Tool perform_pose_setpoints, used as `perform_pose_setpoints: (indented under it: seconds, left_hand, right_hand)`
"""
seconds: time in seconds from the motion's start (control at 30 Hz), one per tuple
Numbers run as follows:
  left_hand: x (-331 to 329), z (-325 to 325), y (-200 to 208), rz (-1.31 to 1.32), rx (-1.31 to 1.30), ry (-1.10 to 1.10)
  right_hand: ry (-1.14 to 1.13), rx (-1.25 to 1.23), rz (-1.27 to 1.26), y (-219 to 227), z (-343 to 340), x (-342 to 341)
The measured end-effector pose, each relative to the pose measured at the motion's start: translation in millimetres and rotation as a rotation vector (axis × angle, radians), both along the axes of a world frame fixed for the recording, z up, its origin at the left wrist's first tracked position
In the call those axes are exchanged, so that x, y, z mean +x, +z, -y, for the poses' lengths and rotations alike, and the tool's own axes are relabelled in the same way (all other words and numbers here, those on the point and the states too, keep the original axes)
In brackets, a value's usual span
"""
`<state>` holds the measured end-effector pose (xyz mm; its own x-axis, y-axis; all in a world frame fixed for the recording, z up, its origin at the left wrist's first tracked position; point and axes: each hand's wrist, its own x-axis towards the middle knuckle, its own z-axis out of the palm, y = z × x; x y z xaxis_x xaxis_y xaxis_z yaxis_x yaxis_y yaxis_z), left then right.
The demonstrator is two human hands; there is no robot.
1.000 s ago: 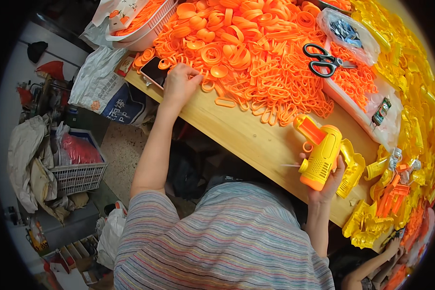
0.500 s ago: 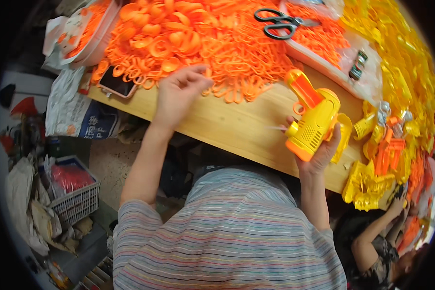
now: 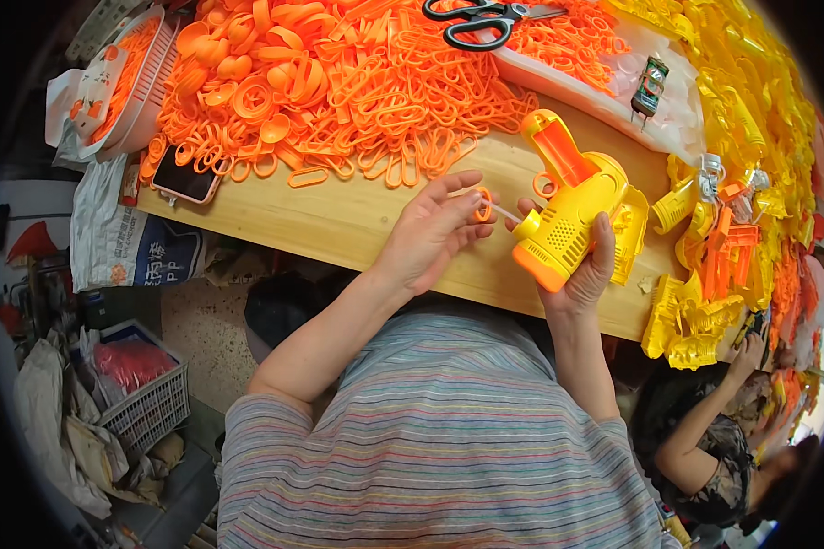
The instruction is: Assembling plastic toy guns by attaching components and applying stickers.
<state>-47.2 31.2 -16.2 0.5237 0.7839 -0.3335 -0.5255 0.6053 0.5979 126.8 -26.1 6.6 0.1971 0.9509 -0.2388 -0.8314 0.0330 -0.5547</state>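
Note:
My left hand (image 3: pixel 430 231) pinches a small orange plastic ring (image 3: pixel 483 205) between thumb and fingers. Out of the toy's yellow knob runs a thin whitish cord or rod (image 3: pixel 502 211), its far end at the ring. Whether it passes through the ring I cannot tell. My right hand (image 3: pixel 584 279) is wrapped round the lower part of a yellow and orange plastic toy (image 3: pixel 568 215), which is tilted above the table edge. A second orange ring (image 3: pixel 546 185) shows on the toy's left side. The toy hides some of the right fingers.
Orange loops and rings (image 3: pixel 366 82) are heaped along the wooden table (image 3: pixel 339 215). Scissors (image 3: pixel 485 23) lie across a white tray (image 3: pixel 568 101) at the back. A phone (image 3: pixel 186 176) rests left; yellow shells (image 3: pixel 751 137) pile up right. Another person's arm (image 3: pixel 705 435) shows at lower right.
My left hand has moved right and nearer to me, from the edge of the orange heap to the toy's cord, with the orange ring. The right hand still holds the toy.

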Motion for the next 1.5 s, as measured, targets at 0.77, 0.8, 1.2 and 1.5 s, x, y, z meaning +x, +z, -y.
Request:
perform_pose_setpoints:
  seconds: [0.77,0.8,1.2,1.5]
  left_hand:
    - [36.0,30.0,19.8,-0.125,0.614,0.103]
    - [31.7,24.1,26.0,-0.212,0.627,0.058]
    - [17.2,13.5,12.8,-0.174,0.359,0.060]
    - [-3.5,-9.1,10.9,-0.178,0.277,0.252]
  right_hand:
    - [-0.084,-0.040,0.143,2.5,-14.3,4.0]
    - [-0.080,0.008,0.145,5.8,-15.2,4.3]
    - [-0.023,0.018,0.035,-0.5,-10.3,8.4]
    - [-0.032,0.052,-0.092,-2.0,-7.3,13.8]
